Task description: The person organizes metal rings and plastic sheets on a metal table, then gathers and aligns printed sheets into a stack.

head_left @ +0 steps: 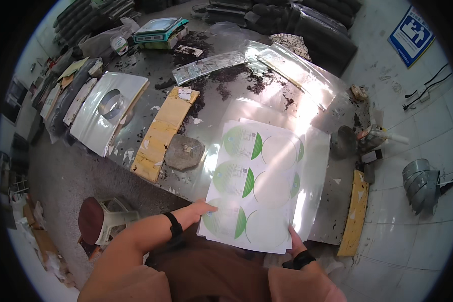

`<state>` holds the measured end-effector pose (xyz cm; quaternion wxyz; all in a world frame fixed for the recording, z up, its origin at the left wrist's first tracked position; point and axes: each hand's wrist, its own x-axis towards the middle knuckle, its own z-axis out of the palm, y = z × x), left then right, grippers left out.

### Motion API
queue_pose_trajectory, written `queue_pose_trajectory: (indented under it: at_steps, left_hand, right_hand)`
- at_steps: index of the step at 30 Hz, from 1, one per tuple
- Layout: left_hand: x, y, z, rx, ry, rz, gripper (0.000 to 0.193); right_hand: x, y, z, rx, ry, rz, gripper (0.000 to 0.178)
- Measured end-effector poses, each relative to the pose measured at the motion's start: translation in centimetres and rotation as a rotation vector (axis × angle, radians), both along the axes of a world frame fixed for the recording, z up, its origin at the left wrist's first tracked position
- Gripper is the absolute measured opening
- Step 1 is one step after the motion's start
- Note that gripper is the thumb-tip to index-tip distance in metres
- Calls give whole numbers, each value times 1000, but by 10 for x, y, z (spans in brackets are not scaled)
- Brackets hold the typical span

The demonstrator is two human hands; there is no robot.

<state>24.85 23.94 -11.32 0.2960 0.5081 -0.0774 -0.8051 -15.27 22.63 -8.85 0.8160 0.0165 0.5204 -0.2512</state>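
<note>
A small stack of white sheets (273, 211) printed with green and white round labels lies over the near edge of the metal table. My left hand (202, 210) grips its lower left edge, the thumb on top. At the lower right edge, my right hand (297, 242) holds the sheets, with its thumb along the side and the other fingers hidden underneath. Clear plastic sheets (315, 163) lie beneath and beyond the stack, catching bright glare. A flat grey stone (184, 152) rests left of the paper, touching a long yellow board (161, 136).
A shiny panel with a round opening (88, 118) lies at the left. Far back are a teal scale (161, 29), dark scattered scraps (259, 80) and a patterned bag (291, 45). Another yellow board (354, 214) sits at the right edge. A red-seated stool (91, 220) stands lower left.
</note>
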Motion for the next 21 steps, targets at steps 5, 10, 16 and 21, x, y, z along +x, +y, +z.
queue_pose_trajectory:
  at_steps: [5, 10, 16, 21]
  left_hand:
    - [9, 8, -21, -81, -106, 56, 41]
    - [39, 5, -12, -211, -190, 25, 43]
    - [107, 2, -3, -192, 478, 28, 44]
    - [174, -4, 33, -227, 810, 19, 47]
  right_hand:
    - [34, 5, 18, 3, 72, 98, 43]
    - [117, -2, 138, -435, 536, 266, 45]
    - [317, -19, 288, -681, 806, 431, 37]
    - [431, -30, 342, -774, 868, 674, 30]
